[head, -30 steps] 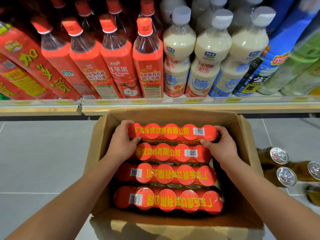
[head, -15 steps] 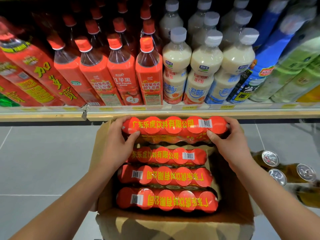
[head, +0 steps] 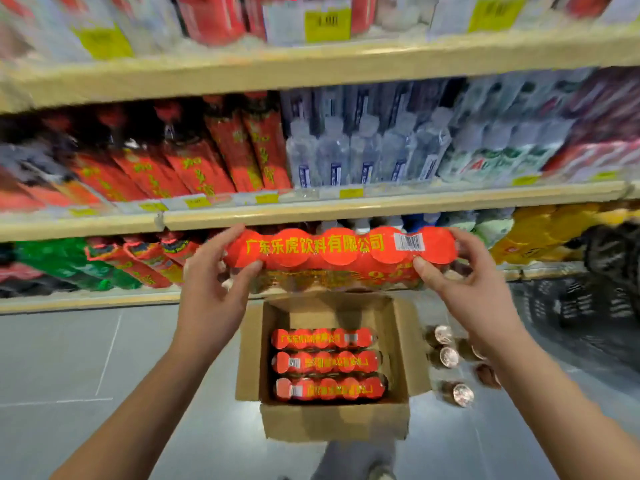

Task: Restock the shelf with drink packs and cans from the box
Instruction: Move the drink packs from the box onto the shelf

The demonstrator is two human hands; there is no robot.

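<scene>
Blurred shelves (head: 346, 209), both hands gripping pack (head: 341, 251) reading 广东乐虎饮料有限公司

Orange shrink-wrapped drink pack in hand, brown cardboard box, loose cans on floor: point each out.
Orange shrink-wrapped drink pack (head: 341, 245): head view, lettered top face.
Brown cardboard box (head: 332, 422): head view, near wall.
Loose cans (head: 449, 357): head view, one lid.
</scene>
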